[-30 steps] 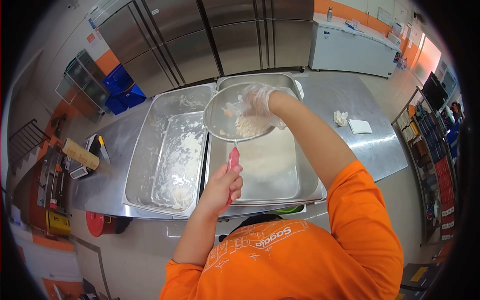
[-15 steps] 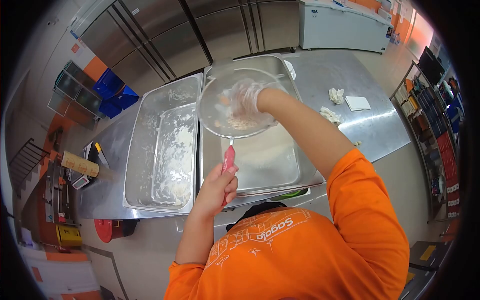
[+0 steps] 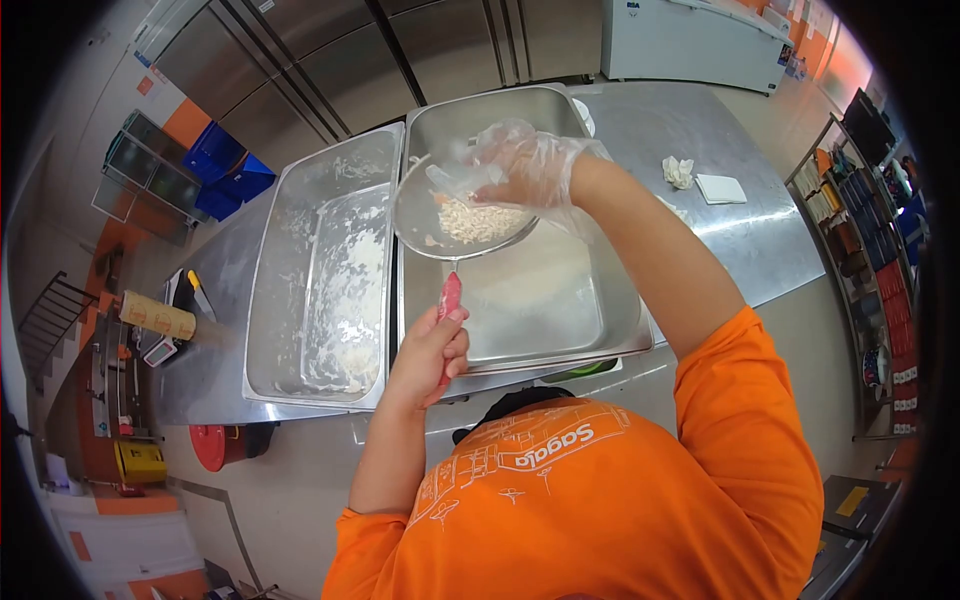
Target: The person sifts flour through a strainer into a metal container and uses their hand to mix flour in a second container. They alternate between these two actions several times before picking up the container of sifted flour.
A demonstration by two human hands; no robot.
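My left hand [image 3: 432, 352] is closed round the pink handle [image 3: 451, 294] of a round mesh strainer [image 3: 410, 222], which is held over the right-hand steel pan [image 3: 545, 310]. Small pale, crumb-like pieces [image 3: 480, 222] lie in the strainer's mesh. Above them is my right hand [image 3: 525, 165] in a loose clear plastic glove, thumb and fingers apart; the glove's baggy tips reach the pieces. Fine pale powder covers part of the right pan's floor. Beside it stands the left-hand steel pan [image 3: 275, 300], with patches of white powder [image 3: 350, 290] on its bottom and walls.
Both pans rest on a steel table [image 3: 745, 255]. Crumpled tissue [image 3: 678, 172] and a folded white cloth or paper [image 3: 721, 189] lie to the right. At the left are a roll of wrap [image 3: 158, 315], a scale [image 3: 160, 350] and a yellow-handled tool [image 3: 195, 280].
My right hand has lifted and opened above the strainer, moving slightly right, so more of the pale pieces show. The strainer and my left hand have shifted slightly left.
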